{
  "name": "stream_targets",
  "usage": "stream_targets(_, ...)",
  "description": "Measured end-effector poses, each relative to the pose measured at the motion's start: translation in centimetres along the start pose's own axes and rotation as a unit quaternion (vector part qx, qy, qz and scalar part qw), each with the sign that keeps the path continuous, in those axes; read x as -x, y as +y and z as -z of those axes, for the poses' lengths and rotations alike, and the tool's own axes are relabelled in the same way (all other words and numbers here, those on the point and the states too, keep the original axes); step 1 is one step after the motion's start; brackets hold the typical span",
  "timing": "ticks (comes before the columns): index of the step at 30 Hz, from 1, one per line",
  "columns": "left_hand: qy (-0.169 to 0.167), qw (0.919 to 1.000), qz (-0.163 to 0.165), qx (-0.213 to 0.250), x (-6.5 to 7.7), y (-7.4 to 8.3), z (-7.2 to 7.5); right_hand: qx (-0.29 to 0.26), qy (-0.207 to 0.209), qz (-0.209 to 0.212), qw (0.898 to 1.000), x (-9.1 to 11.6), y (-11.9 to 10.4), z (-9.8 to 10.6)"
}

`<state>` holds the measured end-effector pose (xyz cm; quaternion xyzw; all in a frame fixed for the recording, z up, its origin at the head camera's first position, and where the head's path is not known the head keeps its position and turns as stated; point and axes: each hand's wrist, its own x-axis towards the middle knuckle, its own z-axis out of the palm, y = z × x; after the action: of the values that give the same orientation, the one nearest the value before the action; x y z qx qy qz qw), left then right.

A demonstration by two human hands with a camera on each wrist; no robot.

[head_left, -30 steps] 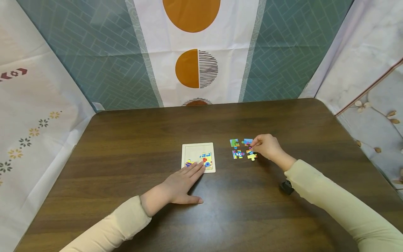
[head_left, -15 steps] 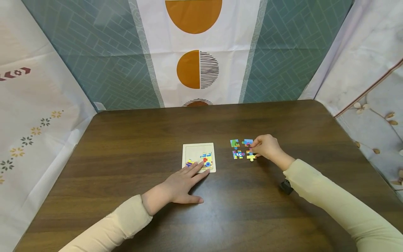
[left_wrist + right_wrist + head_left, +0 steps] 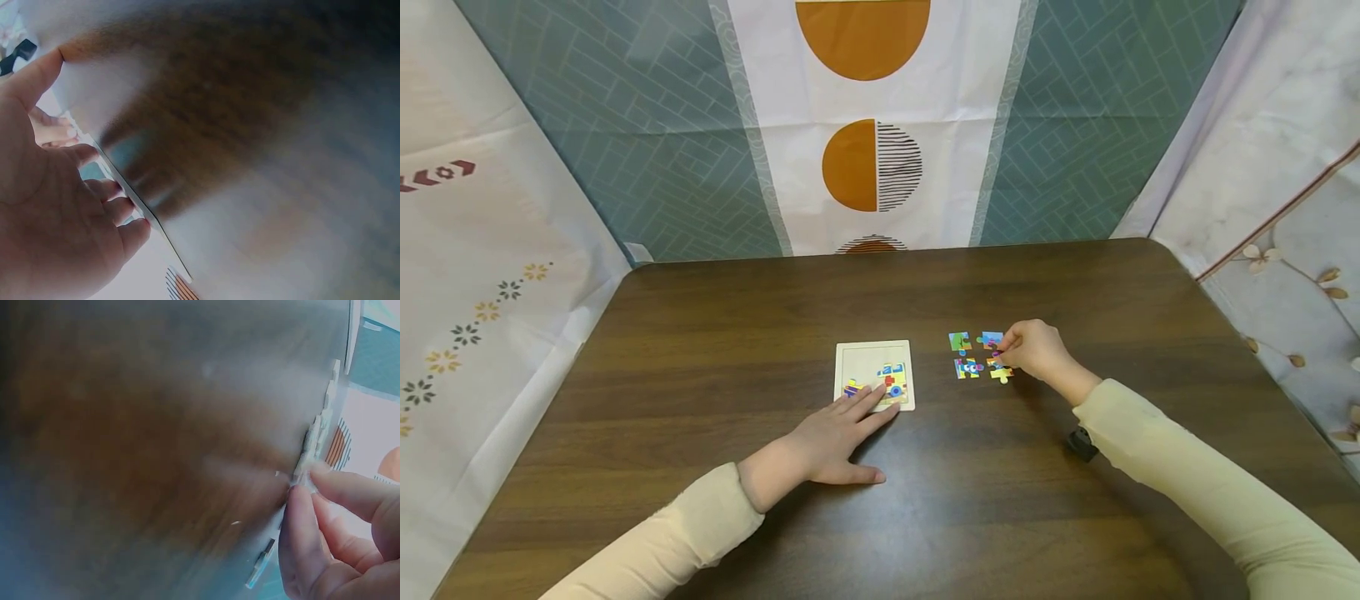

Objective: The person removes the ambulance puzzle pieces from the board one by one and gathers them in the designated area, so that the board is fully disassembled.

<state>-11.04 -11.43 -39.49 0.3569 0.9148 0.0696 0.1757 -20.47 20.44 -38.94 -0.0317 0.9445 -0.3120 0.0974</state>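
My left hand (image 3: 838, 442) lies with straight, spread fingers over the near edge of a pale square puzzle tray (image 3: 872, 343). Inside the tray, several joined jigsaw pieces (image 3: 892, 379) show a yellow and blue vehicle; part of the picture is under my fingers. To the right, my right hand (image 3: 1036, 350) pinches a jigsaw piece (image 3: 1001, 376) with a yellow lower edge between thumb and forefinger. The right wrist view has these fingertips close over the table, right at the piece's edge. My fingers hide the top of that piece.
Beside the pinched piece lie a green piece (image 3: 959, 341), a blue piece (image 3: 990, 339) and a piece with eyes (image 3: 967, 367). They rest on the dark wooden table (image 3: 737, 333). Patterned cloths (image 3: 685, 167) hang behind and at both sides.
My left forefinger has spread to the right, away from the other fingers, uncovering more of the vehicle. The pinched piece has turned slightly while my right hand stays nearly in place.
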Motion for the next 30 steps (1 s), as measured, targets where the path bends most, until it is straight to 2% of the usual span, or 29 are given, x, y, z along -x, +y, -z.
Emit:
stream_targets(7,0.005,1.0,-0.006,0.002,0.0,0.0,-0.1,0.015,0.01,0.011,1.0,0.0,0.0,0.0)
stream_targets(11,0.009,0.9996,-0.026,0.004,-0.1,0.2,-0.1,0.017,0.015,0.023,0.999,0.0,0.0,-0.1)
stream_targets(14,0.004,0.9994,-0.034,0.007,-0.2,0.3,-0.2,0.017,0.017,0.027,0.999,0.1,0.0,-0.2)
stream_targets(17,-0.005,0.9995,-0.028,0.013,-0.3,0.4,-0.4,0.017,0.021,0.034,0.999,0.2,-0.3,-0.2)
stream_targets(23,0.0,0.9996,-0.028,0.008,-0.2,0.6,-0.5,0.005,0.022,0.05,0.998,0.3,-1.7,-0.1)
stream_targets(30,-0.001,0.9994,-0.033,0.008,-0.3,0.6,-0.4,-0.033,-0.009,0.069,0.997,0.2,-3.5,-1.2)
